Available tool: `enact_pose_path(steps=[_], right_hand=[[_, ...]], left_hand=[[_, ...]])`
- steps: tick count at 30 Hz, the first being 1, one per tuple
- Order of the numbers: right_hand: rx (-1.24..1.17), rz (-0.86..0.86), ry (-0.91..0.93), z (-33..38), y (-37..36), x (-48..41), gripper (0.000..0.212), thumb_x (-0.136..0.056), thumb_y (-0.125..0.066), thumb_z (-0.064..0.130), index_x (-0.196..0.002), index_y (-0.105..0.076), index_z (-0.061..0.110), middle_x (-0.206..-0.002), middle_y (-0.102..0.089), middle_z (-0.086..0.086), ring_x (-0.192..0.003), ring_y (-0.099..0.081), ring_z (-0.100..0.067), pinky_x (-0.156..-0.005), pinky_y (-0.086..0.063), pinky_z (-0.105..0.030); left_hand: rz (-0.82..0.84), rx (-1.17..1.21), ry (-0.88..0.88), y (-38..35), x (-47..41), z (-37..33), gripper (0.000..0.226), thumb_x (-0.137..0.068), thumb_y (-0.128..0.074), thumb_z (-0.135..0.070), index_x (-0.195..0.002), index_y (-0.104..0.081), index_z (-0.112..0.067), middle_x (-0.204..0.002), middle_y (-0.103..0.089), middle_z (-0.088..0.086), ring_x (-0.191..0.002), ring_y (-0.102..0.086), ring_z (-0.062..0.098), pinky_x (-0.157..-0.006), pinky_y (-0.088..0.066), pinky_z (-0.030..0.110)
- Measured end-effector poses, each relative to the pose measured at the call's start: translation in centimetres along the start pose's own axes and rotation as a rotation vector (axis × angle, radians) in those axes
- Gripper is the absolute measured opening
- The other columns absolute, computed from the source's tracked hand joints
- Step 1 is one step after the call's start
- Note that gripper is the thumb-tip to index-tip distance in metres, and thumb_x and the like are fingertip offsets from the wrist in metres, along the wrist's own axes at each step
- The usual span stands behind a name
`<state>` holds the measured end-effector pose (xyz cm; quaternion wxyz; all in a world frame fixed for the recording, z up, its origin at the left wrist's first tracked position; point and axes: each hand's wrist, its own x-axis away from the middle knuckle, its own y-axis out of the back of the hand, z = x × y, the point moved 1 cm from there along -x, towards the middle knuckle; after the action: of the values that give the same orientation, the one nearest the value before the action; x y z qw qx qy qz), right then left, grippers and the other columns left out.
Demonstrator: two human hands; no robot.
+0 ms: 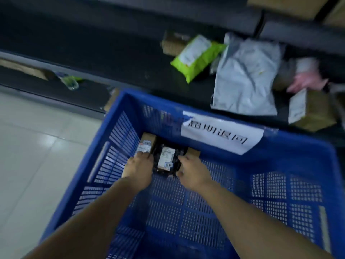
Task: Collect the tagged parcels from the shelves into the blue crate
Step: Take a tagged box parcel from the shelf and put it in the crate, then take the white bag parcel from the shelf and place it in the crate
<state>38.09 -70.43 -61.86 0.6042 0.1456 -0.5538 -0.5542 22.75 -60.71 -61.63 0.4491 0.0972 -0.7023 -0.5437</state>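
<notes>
Lighting: dim, cool, bluish cast. Floor (28, 146) at 9 o'clock brightest, with soft sheen. Shelves (93, 34) at 12 o'clock dark. Motion blur heaviest at 2 o'clock, over parcels (246, 75). Wide-angle bending at edges. Crate (186, 212) centre fairly sharp.

blue crate (302, 144) cut off, paper sign (222, 134) blurred

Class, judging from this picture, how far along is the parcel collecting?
Done: a brown box and black parcel lie in the blue crate. In hand: the left hand touches the box, the right hand holds the parcel. Left: green mailer and grey mailer on the shelf.
</notes>
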Motion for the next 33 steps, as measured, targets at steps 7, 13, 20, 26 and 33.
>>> enact_pose_path(steps=[7, 13, 20, 26, 33], right_hand=[[0.147, -0.096, 0.185, 9.9, 11.2, 5.3, 0.045, -0.095, -0.053, 0.027, -0.136, -0.044, 0.013, -0.133, -0.052, -0.01, -0.126, -0.044, -0.03, -0.098, -0.044, -0.043], [0.285, -0.185, 0.329, 18.4, 19.0, 9.2, 0.054, -0.094, -0.056, 0.035, -0.141, -0.039, 0.014, -0.14, -0.046, -0.009, -0.133, -0.038, -0.029, -0.104, -0.04, -0.045], [0.374, -0.273, 0.497, 29.6, 25.9, 13.7, 0.048, -0.093, -0.056, 0.035, -0.134, -0.043, 0.015, -0.138, -0.046, -0.007, -0.131, -0.037, -0.027, -0.1, -0.038, -0.04], [0.452, -0.301, 0.591, 40.5, 28.4, 16.1, 0.053, -0.093, -0.056, 0.038, -0.139, -0.04, 0.017, -0.142, -0.043, -0.007, -0.133, -0.035, -0.027, -0.104, -0.036, -0.04], [0.473, -0.365, 0.643, 54.3, 28.5, 16.8, 0.055, -0.092, -0.056, 0.04, -0.139, -0.04, 0.018, -0.141, -0.044, -0.007, -0.132, -0.037, -0.028, -0.105, -0.037, -0.042]], left_hand=[[-0.174, 0.03, 0.129, 11.5, 9.2, 4.2, 0.043, -0.09, -0.051, -0.015, -0.133, -0.044, -0.015, -0.136, -0.044, 0.002, -0.128, -0.04, 0.023, -0.103, -0.039, 0.036], [-0.34, 0.079, 0.273, 19.1, 17.7, 8.9, 0.038, -0.088, -0.054, -0.018, -0.127, -0.05, -0.016, -0.13, -0.051, 0.002, -0.124, -0.044, 0.023, -0.099, -0.039, 0.037], [-0.505, 0.065, 0.412, 25.4, 28.3, 15.0, 0.028, -0.091, -0.055, -0.024, -0.118, -0.052, -0.017, -0.121, -0.056, 0.001, -0.117, -0.048, 0.022, -0.097, -0.041, 0.035], [-0.594, 0.072, 0.525, 28.6, 35.4, 22.4, 0.031, -0.091, -0.054, -0.019, -0.121, -0.053, -0.017, -0.119, -0.059, 0.002, -0.117, -0.05, 0.023, -0.097, -0.043, 0.036], [-0.672, 0.014, 0.593, 30.7, 42.0, 33.7, 0.029, -0.09, -0.058, -0.024, -0.118, -0.055, -0.016, -0.118, -0.059, 0.003, -0.114, -0.052, 0.024, -0.095, -0.045, 0.037]])
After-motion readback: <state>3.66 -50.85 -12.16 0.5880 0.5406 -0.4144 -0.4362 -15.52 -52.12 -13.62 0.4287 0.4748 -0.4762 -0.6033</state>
